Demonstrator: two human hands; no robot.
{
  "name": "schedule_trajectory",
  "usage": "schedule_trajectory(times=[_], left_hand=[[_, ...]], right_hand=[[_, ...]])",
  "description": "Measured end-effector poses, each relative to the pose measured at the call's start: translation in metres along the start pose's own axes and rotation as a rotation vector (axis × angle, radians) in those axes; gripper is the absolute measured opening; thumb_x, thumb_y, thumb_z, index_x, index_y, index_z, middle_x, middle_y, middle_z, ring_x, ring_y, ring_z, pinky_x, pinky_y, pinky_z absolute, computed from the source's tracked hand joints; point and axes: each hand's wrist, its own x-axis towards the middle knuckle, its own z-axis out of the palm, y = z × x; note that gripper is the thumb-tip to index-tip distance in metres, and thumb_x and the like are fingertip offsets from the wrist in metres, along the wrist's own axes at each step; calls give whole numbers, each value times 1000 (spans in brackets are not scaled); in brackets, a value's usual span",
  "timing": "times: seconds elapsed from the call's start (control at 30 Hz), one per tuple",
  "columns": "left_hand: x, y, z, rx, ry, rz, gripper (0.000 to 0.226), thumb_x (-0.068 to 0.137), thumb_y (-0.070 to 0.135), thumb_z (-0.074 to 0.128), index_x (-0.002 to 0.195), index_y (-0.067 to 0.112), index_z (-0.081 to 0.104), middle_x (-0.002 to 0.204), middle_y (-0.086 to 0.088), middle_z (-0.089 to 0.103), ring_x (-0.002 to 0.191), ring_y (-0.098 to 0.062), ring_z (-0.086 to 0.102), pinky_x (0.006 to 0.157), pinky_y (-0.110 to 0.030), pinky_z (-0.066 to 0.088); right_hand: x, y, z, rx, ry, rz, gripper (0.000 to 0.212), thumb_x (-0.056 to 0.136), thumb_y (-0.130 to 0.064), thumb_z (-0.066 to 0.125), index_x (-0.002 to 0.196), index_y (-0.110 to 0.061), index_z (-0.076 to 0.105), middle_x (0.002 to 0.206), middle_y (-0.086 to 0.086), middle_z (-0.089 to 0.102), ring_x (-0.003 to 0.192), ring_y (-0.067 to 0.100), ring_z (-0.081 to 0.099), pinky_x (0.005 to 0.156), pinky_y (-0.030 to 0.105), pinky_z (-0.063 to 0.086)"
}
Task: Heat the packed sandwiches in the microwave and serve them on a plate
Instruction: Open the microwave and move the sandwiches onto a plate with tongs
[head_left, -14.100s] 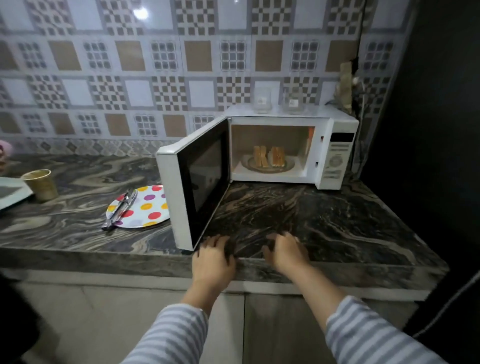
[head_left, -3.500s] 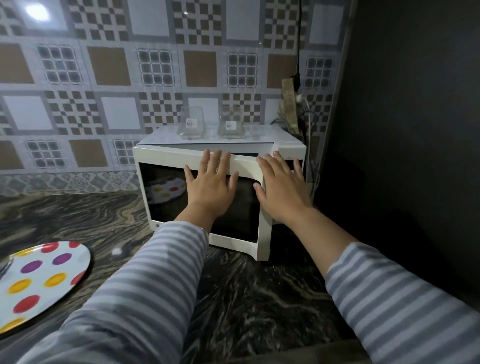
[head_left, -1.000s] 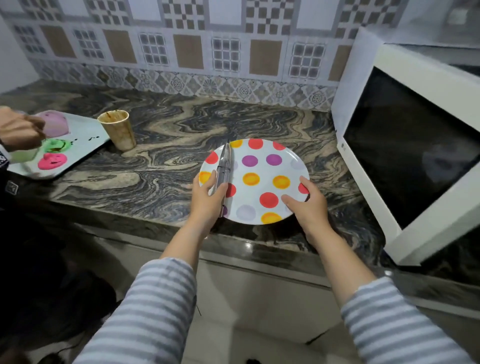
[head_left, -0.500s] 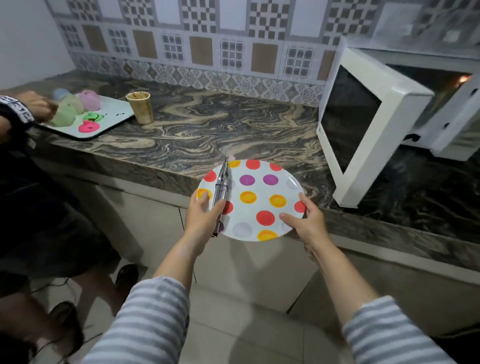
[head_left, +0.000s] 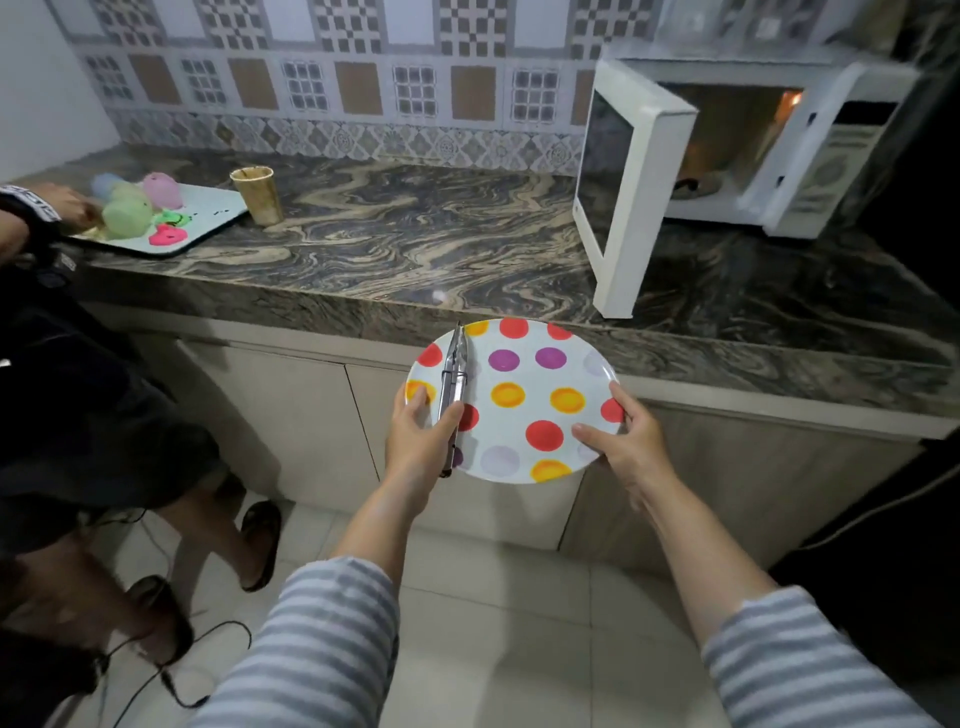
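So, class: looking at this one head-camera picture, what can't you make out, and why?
- Sandwiches: inside the microwave only a dim, blurred dish shows; the open door hides part.
- Tongs: the handle end is under the left hand.
- Cup: contents too small to see.
- Second person: cut off by the left edge.

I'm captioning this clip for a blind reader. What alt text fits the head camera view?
Two hands hold a polka-dot plate in the air before a marble counter; the left hand also pins metal tongs to it, the right hand grips the rim. The white microwave stands open, lit inside.
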Motion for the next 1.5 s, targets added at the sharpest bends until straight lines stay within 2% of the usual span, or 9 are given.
schedule_trajectory(times=[0.17,0.27,0.37,0.57,0.67,0.73,0.97,1.1,1.5], left_hand=[[-35,-2,23,-29,-71,-32,44,87,27,67,127,22,48,129,10,47,70,-22,63,51,-27,49],[-50,1,46,-35,-134,-33,36,87,25,67,116,28,46,129,8,47,51,-19,56,44,-24,44],[-59,9,78,-63,-172,-30,40,86,24,68,119,28,47,122,11,49,46,-17,53,38,-20,39],[-59,28,161,-63,-242,38,56,87,27,68,137,17,45,140,11,40,81,-12,62,43,-18,48],[-51,38,208,-61,-256,44,60,87,28,68,140,12,44,143,14,37,113,-17,57,76,-34,59],[-44,46,238,-61,-256,42,62,87,30,67,141,11,42,144,14,35,119,-22,55,88,-43,55],[-5,71,320,-65,-200,40,66,86,33,69,142,13,42,147,8,36,121,-42,53,99,-55,45],[33,85,357,-36,-191,12,59,86,30,68,138,12,46,140,-13,49,119,-45,53,97,-53,48],[163,78,440,27,-98,42,59,86,33,69,135,6,49,145,-8,42,121,-29,53,98,-46,49]], right_hand=[[-38,7,-40,-2,110,12,84,73,8,74,144,-13,37,129,9,56,115,24,56,97,45,49],[-52,8,-69,-6,159,12,84,73,6,75,145,-14,37,121,4,59,106,17,58,87,33,51],[-54,7,-103,-19,228,15,84,72,3,77,144,-16,39,117,0,61,106,17,59,87,35,52],[-29,-6,-181,-47,310,-11,85,71,-2,79,144,-19,38,109,-5,60,108,17,58,88,36,52],[-5,-18,-221,-67,324,-33,85,72,-2,79,145,-17,37,112,-4,58,110,18,57,90,38,52],[15,-29,-245,-85,322,-51,85,73,-1,79,145,-17,37,110,-5,57,108,16,56,86,34,52],[92,-66,-304,-195,269,-83,84,74,-10,80,145,-20,36,117,-3,57,106,14,54,83,28,49],[145,-78,-322,-311,263,-85,83,72,-15,82,144,-18,39,129,6,56,107,16,53,87,29,45],[321,-56,-332,-394,171,16,85,70,-25,83,143,-19,40,134,7,55,118,24,54,98,38,46]])
